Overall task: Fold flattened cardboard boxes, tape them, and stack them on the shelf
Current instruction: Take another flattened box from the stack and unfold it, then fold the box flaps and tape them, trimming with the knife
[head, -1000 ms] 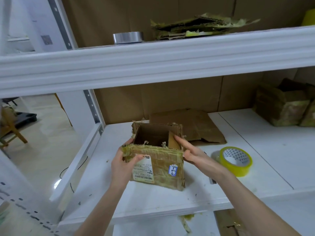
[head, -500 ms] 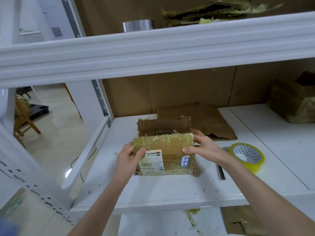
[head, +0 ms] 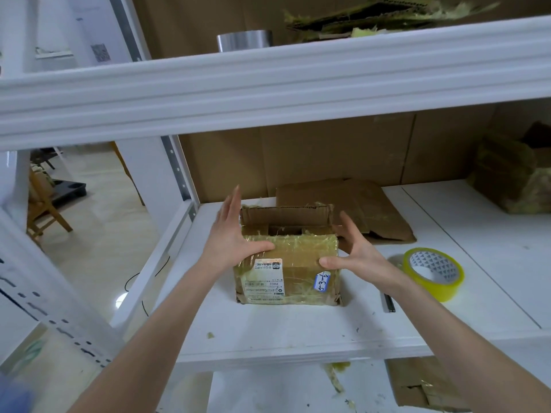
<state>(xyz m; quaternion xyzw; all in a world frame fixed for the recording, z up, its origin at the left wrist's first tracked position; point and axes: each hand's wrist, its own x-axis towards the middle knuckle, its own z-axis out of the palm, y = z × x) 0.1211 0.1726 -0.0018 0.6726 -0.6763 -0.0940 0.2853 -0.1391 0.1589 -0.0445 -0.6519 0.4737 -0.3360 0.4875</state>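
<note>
Small brown cardboard box (head: 287, 265), wrapped in yellowed clear tape, sits on white shelf board (head: 298, 332) between both hands. Left hand (head: 234, 235): thumb on taped near flap, fingers extended up beside box's left side; grip loose, not clenched. Right hand (head: 354, 251): thumb on flap's right edge, fingers spread, curved beside box's right corner; grip loose. Rear flap upright beyond fingertips. Roll of yellow-tinted clear packing tape (head: 433, 272) right of right hand. Flattened brown cardboard sheet (head: 366, 204) behind box.
</note>
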